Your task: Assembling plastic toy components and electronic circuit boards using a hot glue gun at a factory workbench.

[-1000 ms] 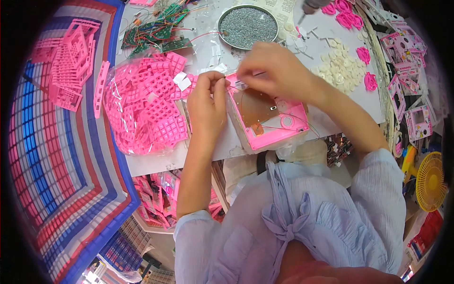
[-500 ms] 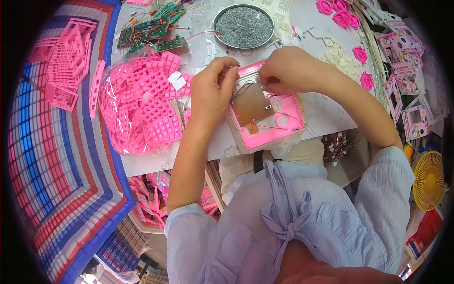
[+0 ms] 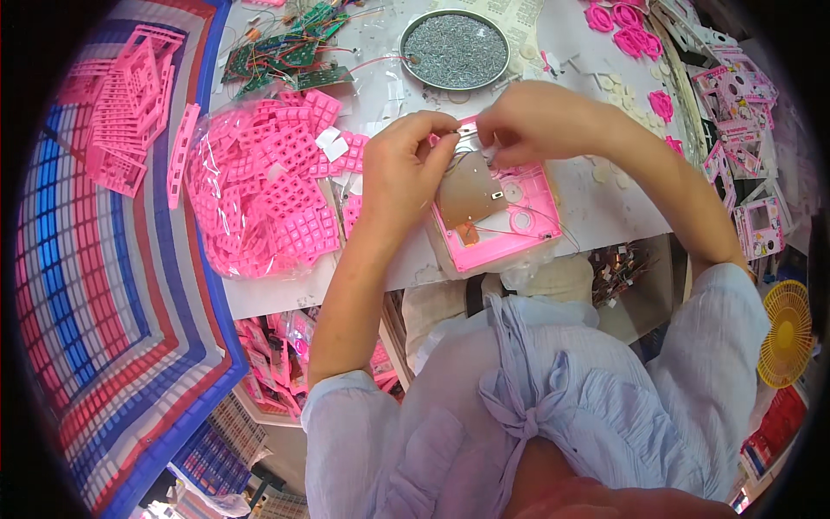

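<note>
Your left hand curls at the upper left corner of the pink case, and your right hand bends over its upper part; I cannot tell whether either grip pinches anything. The case lies near the front of the surface, brown board inside, bagged pink keypads to its left

Bright light, glare on plastic bag, dark fisheye-curved edges
</note>
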The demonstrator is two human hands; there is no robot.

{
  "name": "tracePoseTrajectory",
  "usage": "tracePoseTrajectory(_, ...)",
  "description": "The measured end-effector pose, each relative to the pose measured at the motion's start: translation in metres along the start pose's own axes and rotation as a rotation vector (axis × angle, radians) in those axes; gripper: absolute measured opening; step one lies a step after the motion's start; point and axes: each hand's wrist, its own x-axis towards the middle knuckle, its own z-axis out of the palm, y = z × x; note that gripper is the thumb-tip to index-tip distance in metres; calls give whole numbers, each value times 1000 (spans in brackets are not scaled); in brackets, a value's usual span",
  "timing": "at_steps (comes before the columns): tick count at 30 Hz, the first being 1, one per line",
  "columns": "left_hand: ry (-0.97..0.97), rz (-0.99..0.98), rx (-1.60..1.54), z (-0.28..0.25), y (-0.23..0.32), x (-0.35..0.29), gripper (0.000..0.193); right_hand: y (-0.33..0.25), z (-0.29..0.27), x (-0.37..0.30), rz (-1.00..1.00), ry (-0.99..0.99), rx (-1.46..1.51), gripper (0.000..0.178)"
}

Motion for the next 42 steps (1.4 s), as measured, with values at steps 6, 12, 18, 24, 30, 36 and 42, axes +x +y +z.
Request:
tracePoseTrajectory(6, 36, -33, 39, 10, 8, -5, 12, 3, 28, -4, -48, 429, 377, 18)
tracePoseTrajectory(12, 51, 89, 172, 10, 5, -6, 13, 0, 40, -5, -76, 617, 255, 16)
tracePoseTrajectory(18, 84, 268, 290, 13, -3, -13, 9, -10, 61, -25, -102, 712, 270, 30)
tracePoseTrajectory(24, 124, 507, 306, 13, -8, -10, 10, -19, 64, -31, -51, 580, 501, 42)
tracePoseTrajectory(30, 118, 380, 272, 10, -3, -15, 13, -19, 58, -36, 36, 578, 513, 40)
tracePoseTrajectory(36, 200, 532, 293, 12, -8, -15, 15, -27, 49, -32, 39, 414, 724, 42)
tracePoseTrajectory(42, 206, 516, 234, 3, -7, -21, 12, -4, 7, -2, 38, 293, 549, 41)
